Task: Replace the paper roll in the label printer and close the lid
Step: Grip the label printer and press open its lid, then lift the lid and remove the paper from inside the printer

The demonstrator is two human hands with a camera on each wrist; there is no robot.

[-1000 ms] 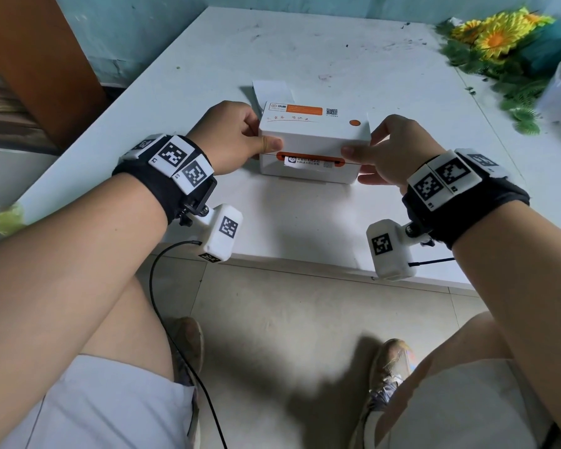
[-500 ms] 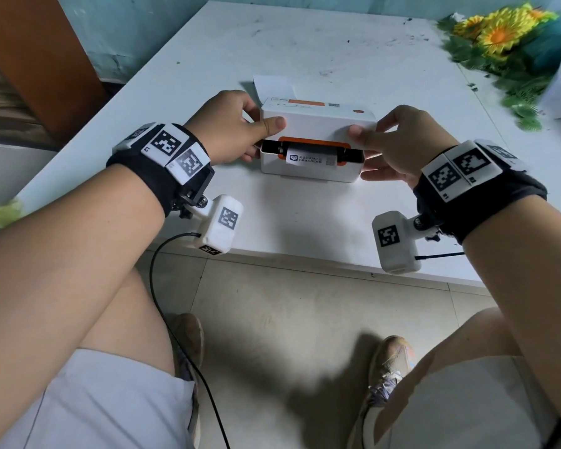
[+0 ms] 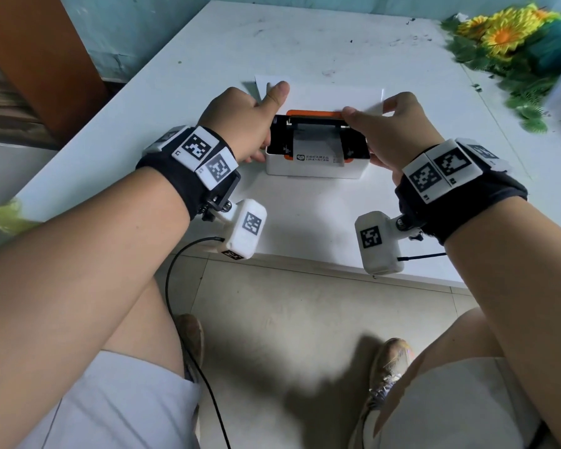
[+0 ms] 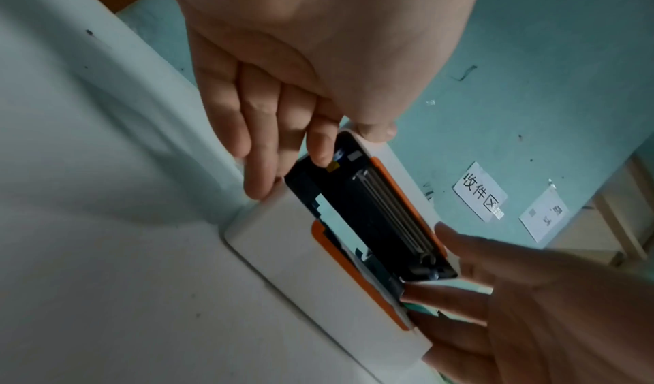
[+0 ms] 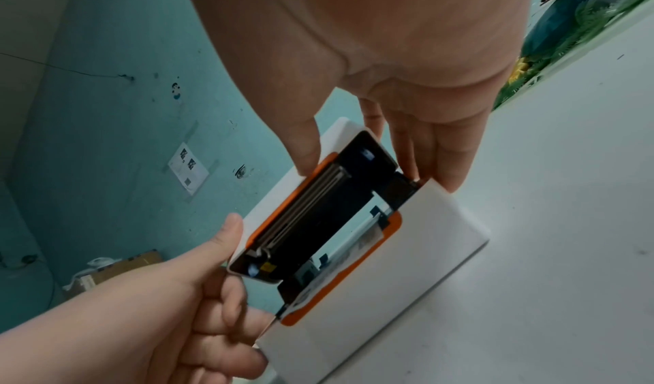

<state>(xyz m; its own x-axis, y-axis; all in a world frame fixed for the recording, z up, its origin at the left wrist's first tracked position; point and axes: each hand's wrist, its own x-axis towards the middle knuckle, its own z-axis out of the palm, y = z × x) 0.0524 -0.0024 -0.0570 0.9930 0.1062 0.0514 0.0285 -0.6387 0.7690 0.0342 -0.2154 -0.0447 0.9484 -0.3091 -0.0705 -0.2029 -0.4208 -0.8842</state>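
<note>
From the head view, I am holding the label printer (image 3: 318, 168) on the white desk (image 3: 305, 43), its lid (image 3: 331, 100) tilted up and back. My left hand (image 3: 240, 124) is gripping the left end with the thumb raised against the lid; my right hand (image 3: 392, 131) is pinching the lid's orange edge. Paper is lying in the open bay.

At the left wrist, my fingers (image 4: 261, 144) are lying nearly straight along the printer's end.

At the right wrist, my thumb and fingers (image 5: 442, 149) are clasping the lid's end.

Artificial flowers (image 3: 506, 34) are lying far right.
</note>
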